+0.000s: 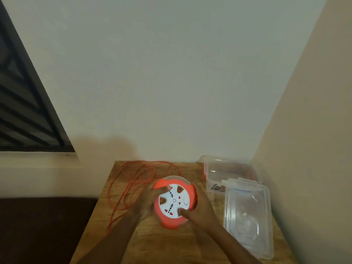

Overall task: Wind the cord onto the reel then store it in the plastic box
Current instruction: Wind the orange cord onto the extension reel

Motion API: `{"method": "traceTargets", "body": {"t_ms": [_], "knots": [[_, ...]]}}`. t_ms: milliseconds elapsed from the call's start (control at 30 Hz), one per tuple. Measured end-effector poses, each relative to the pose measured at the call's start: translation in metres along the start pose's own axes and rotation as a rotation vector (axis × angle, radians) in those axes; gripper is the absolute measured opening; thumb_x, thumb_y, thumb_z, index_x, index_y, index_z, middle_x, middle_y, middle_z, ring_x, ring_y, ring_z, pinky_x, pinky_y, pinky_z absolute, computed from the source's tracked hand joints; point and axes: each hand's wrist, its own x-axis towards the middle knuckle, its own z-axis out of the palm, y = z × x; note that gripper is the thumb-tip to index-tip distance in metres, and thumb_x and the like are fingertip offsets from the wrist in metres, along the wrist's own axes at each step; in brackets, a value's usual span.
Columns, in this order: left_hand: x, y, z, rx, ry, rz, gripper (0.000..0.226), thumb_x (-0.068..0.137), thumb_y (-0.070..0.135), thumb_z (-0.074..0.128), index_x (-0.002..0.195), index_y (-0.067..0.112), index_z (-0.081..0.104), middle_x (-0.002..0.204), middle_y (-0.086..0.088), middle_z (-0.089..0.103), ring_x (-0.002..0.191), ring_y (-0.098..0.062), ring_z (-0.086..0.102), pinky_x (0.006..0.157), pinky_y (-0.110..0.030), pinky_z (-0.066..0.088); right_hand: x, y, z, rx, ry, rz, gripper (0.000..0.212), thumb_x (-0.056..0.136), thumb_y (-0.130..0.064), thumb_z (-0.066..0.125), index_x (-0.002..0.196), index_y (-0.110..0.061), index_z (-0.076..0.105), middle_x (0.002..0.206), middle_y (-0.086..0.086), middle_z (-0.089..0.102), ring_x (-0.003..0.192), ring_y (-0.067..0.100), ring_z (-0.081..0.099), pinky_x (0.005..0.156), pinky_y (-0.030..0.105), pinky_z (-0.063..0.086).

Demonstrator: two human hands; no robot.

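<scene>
Pale walls meet in a corner behind a wooden surface (144, 242), with a dark slatted window panel (24, 111) at the upper left and a dark brown area (43, 225) beside the surface at the lower left.

The reel (175, 202) sits near the centre of the surface, tilted toward the camera. It has an orange rim and a white face carrying sockets. The left hand (146, 201) grips the reel's left edge, with fingers curled round the rim and fingertips lying on the white face. The right hand (198, 210) grips the right and lower edge, with the thumb pressed onto the white face near the bottom.

The orange cord (133, 180) lies unwound in loose loops on the surface behind and to the left of the reel. One strand runs down along the left edge of the surface.

The clear plastic box (228, 174) stands open at the back right corner of the surface, well apart from the reel. Its clear lid (249, 216) lies flat on the surface just in front of the box, near the right edge.
</scene>
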Motion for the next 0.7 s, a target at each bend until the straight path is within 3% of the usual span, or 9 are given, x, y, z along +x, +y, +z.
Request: {"method": "traceTargets", "body": {"t_ms": [100, 200, 333, 367, 433, 533, 600, 700], "knots": [[0.008, 0.023, -0.001, -0.013, -0.12, -0.107, 0.066, 0.072, 0.018, 0.087, 0.131, 0.0, 0.064, 0.127, -0.03, 0.07, 0.1, -0.04, 0.072, 0.08, -0.047, 0.06, 0.014, -0.011, -0.008, 0.02, -0.047, -0.073, 0.086, 0.058, -0.044, 0.087, 0.13, -0.048, 0.039, 0.116, -0.026, 0.057, 0.105, -0.003, 0.058, 0.073, 0.019, 0.057], [0.016, 0.039, 0.003, 0.009, -0.127, -0.143, 0.06, 0.079, 0.024, 0.084, 0.131, 0.003, 0.065, 0.126, -0.028, 0.071, 0.101, -0.04, 0.075, 0.078, -0.049, 0.063, 0.027, -0.018, -0.02, 0.041, -0.076, -0.135, 0.08, 0.063, -0.041, 0.086, 0.129, -0.045, 0.04, 0.117, -0.021, 0.058, 0.105, 0.003, 0.059, 0.076, 0.023, 0.058], [0.026, 0.047, 0.018, 0.051, -0.028, -0.022, 0.034, 0.088, 0.044, 0.076, 0.103, 0.014, 0.083, 0.11, -0.024, 0.078, 0.091, -0.035, 0.079, 0.07, -0.042, 0.064, 0.04, -0.023, -0.028, -0.077, -0.037, -0.226, 0.077, 0.07, -0.041, 0.078, 0.134, -0.038, 0.035, 0.121, -0.024, 0.046, 0.112, -0.005, 0.049, 0.078, 0.012, 0.052], [0.027, 0.05, 0.022, 0.066, -0.008, -0.009, 0.035, 0.088, 0.048, 0.075, 0.098, 0.015, 0.084, 0.106, -0.022, 0.079, 0.088, -0.033, 0.08, 0.068, -0.04, 0.064, 0.043, -0.025, -0.028, -0.171, 0.001, -0.276, 0.076, 0.072, -0.042, 0.074, 0.137, -0.035, 0.033, 0.124, -0.018, 0.043, 0.115, -0.003, 0.044, 0.081, 0.014, 0.051], [0.03, 0.053, 0.027, 0.119, 0.027, 0.01, 0.043, 0.081, 0.054, 0.078, 0.093, 0.013, 0.084, 0.097, -0.019, 0.081, 0.081, -0.029, 0.08, 0.064, -0.036, 0.064, 0.049, -0.028, -0.029, -0.439, 0.072, -0.438, 0.076, 0.072, -0.04, 0.07, 0.139, -0.032, 0.035, 0.134, -0.002, 0.038, 0.123, 0.011, 0.038, 0.094, 0.03, 0.047], [0.035, 0.055, 0.027, 0.201, 0.068, 0.03, 0.051, 0.076, 0.057, 0.077, 0.097, 0.01, 0.079, 0.09, -0.015, 0.082, 0.074, -0.027, 0.08, 0.059, -0.032, 0.063, 0.054, -0.037, -0.025, -0.827, -0.068, -0.689, 0.083, 0.057, -0.038, 0.086, 0.13, -0.037, 0.046, 0.136, 0.007, 0.043, 0.123, 0.032, 0.044, 0.092, 0.051, 0.047], [0.036, 0.058, 0.026, 0.209, 0.066, 0.049, 0.059, 0.075, 0.057, 0.076, 0.105, 0.006, 0.076, 0.097, -0.018, 0.081, 0.082, -0.032, 0.08, 0.066, -0.042, 0.066, 0.055, -0.041, -0.02, -0.985, -0.184, -0.744, 0.082, 0.053, -0.035, 0.09, 0.125, -0.036, 0.051, 0.13, 0.009, 0.05, 0.117, 0.034, 0.05, 0.086, 0.055, 0.051], [0.039, 0.068, 0.023, 0.24, 0.056, 0.04, 0.071, 0.075, 0.054, 0.076, 0.119, -0.002, 0.072, 0.112, -0.026, 0.077, 0.105, -0.048, 0.073, 0.094, -0.061, 0.059, 0.059, -0.053, -0.009, -1.176, -0.22, -0.683, 0.074, 0.061, -0.036, 0.088, 0.127, -0.032, 0.055, 0.13, 0.015, 0.055, 0.114, 0.038, 0.055, 0.086, 0.056, 0.05]]}}
